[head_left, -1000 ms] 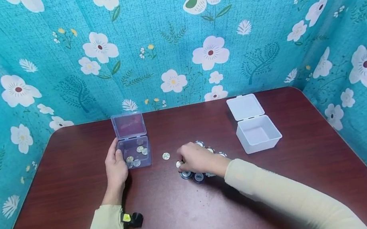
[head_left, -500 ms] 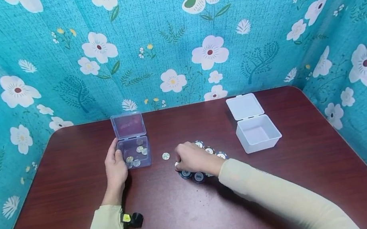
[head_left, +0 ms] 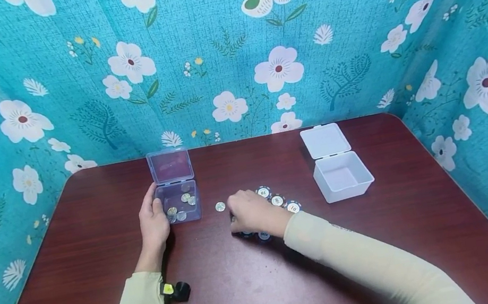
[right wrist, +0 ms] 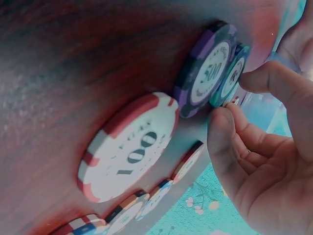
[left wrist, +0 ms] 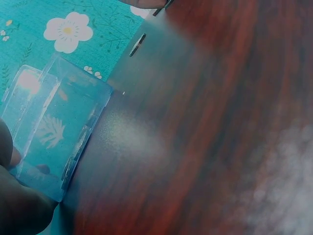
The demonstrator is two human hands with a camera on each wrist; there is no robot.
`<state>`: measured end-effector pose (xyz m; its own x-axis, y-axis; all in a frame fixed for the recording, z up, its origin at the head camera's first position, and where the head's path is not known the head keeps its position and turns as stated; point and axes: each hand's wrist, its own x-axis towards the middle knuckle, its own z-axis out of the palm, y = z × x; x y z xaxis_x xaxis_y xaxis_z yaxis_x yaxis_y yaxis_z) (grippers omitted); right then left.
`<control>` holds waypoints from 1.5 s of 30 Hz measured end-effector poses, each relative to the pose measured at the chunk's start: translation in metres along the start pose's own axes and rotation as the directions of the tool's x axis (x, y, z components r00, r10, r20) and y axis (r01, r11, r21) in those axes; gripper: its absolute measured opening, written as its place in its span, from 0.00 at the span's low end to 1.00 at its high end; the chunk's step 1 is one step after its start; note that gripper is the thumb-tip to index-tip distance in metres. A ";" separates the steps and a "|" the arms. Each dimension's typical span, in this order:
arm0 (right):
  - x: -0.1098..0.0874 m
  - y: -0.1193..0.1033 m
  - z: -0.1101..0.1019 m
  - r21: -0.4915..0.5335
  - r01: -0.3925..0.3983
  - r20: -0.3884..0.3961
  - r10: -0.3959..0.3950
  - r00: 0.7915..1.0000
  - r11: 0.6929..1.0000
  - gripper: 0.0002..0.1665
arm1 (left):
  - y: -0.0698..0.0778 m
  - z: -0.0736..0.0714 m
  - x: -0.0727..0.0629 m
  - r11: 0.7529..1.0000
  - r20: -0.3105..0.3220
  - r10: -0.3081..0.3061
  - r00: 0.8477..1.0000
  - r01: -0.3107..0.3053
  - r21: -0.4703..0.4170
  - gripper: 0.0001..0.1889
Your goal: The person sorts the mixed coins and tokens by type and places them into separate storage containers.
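Note:
On the left, a hinged clear plastic box (head_left: 178,200) stands with its lid up and several coins (head_left: 181,216) inside. My left hand (head_left: 154,222) holds its left side, thumb at the near corner. My right hand (head_left: 252,214) reaches over a group of poker chips (head_left: 277,200), fingers curled. In the right wrist view, its fingertips meet at the edge of a green chip (right wrist: 231,81), beside a purple 500 chip (right wrist: 210,71). A coin seems pinched there, mostly hidden. One loose coin (head_left: 220,207) lies between box and right hand.
A white lidded box (head_left: 344,176) stands open at the back right with nothing visible inside. A red and white 100 chip (right wrist: 132,147) is large in the right wrist view. Behind the brown table (head_left: 227,284) hangs a blue flowered curtain (head_left: 190,64).
My right hand has shifted slightly left, uncovering more chips on its right. The coin that showed at its fingertips is now hidden. My left hand has stayed on the clear box.

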<state>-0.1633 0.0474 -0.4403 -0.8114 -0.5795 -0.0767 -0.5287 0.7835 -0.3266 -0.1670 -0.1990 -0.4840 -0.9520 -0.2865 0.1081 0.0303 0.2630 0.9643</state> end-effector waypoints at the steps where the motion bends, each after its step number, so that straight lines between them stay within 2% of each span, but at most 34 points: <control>1: 0.000 0.000 0.000 -0.007 0.008 0.003 -0.008 1.000 1.000 0.16 | 0.000 0.000 0.000 1.000 0.001 -0.003 1.000 0.003 0.005 0.25; 10: 0.001 0.013 -0.004 0.180 -0.023 0.053 0.014 0.999 0.983 0.09 | 0.001 0.001 0.000 1.000 0.008 -0.004 1.000 0.004 0.007 0.25; 17: 0.007 0.017 -0.007 0.164 -0.024 0.114 0.005 0.993 0.986 0.09 | 0.003 0.000 -0.001 1.000 0.009 -0.006 1.000 0.006 -0.006 0.25; 29: 0.008 0.013 -0.005 0.147 -0.075 0.139 0.054 0.989 0.986 0.12 | 0.002 -0.001 0.000 1.000 0.008 -0.013 1.000 0.013 -0.001 0.25; 36: 0.005 0.012 -0.003 0.150 -0.069 0.110 0.053 0.993 0.986 0.13 | 0.003 -0.001 -0.002 1.000 0.026 -0.019 0.999 0.020 -0.020 0.26; 42: 0.001 0.011 -0.001 0.160 -0.005 0.062 -0.005 0.998 0.987 0.15 | 0.003 -0.001 -0.002 1.000 0.024 -0.021 0.999 0.021 -0.014 0.26; 45: 0.000 0.010 -0.001 0.160 -0.008 0.031 0.003 1.000 0.987 0.15 | 0.002 -0.001 -0.002 1.000 0.022 -0.020 1.000 0.020 -0.014 0.26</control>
<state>-0.1686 0.0559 -0.4432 -0.8050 -0.5835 -0.1071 -0.4752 0.7424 -0.4724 -0.1650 -0.1984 -0.4821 -0.9589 -0.2712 0.0835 0.0154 0.2439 0.9697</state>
